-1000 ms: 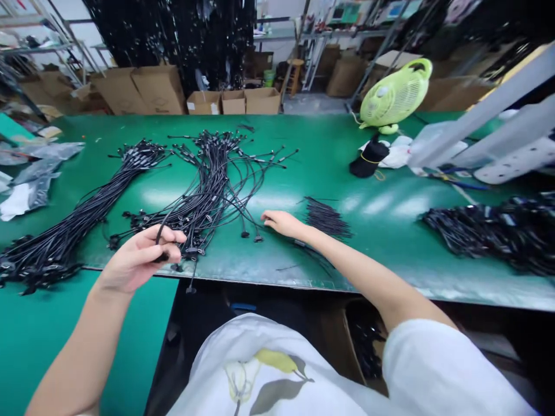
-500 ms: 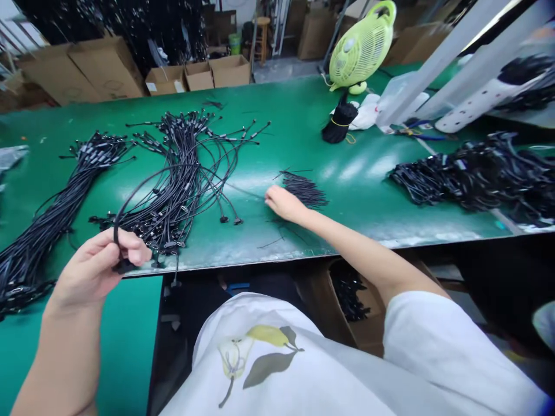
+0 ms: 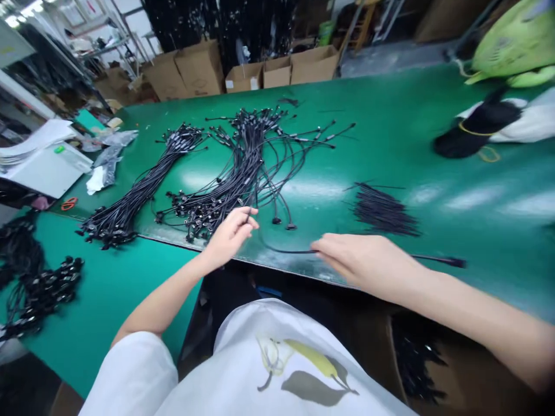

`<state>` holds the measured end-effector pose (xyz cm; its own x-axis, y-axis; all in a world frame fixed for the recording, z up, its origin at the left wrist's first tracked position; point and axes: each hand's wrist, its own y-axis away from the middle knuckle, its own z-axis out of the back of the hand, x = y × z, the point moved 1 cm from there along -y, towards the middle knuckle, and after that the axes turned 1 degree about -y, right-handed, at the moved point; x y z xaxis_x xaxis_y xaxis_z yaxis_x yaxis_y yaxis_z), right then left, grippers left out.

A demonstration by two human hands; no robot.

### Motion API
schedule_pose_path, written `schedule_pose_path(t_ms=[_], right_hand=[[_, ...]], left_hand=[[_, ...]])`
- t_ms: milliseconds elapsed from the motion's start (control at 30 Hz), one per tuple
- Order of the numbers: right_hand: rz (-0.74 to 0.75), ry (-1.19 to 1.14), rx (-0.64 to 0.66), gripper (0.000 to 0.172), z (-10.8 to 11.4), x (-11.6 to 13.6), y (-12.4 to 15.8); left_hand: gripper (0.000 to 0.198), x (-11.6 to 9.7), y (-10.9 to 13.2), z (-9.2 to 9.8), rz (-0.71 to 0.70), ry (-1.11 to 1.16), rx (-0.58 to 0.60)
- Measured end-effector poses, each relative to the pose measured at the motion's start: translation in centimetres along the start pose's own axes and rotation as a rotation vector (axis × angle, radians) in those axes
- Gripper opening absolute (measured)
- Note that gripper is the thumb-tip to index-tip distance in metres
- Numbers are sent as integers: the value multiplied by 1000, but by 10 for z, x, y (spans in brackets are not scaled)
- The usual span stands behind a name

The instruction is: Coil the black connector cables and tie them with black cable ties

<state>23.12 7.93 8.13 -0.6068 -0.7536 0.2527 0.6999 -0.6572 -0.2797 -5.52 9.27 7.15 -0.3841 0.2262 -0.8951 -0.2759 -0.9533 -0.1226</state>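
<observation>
"Grip?"
"Left hand (image 3: 229, 236) pinched on a black cable (image 3: 286, 252); right hand (image 3: 362, 263) curved over it, hold unclear."
"Cable where?"
"Along the green workbench (image 3: 433, 196) edge, just below the wire bundles (image 3: 225, 193)."
</observation>
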Motion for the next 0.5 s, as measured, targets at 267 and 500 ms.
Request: schedule_pose_path(t_ms=[267,500], right_hand=[[-231,315,-52,33,27,-28,-41],[-101,210,-67,36,-15,-58,-7]], left_hand=[[34,-7,24,-28,221,374,455],[32,-4,22,35,248,884,-143]])
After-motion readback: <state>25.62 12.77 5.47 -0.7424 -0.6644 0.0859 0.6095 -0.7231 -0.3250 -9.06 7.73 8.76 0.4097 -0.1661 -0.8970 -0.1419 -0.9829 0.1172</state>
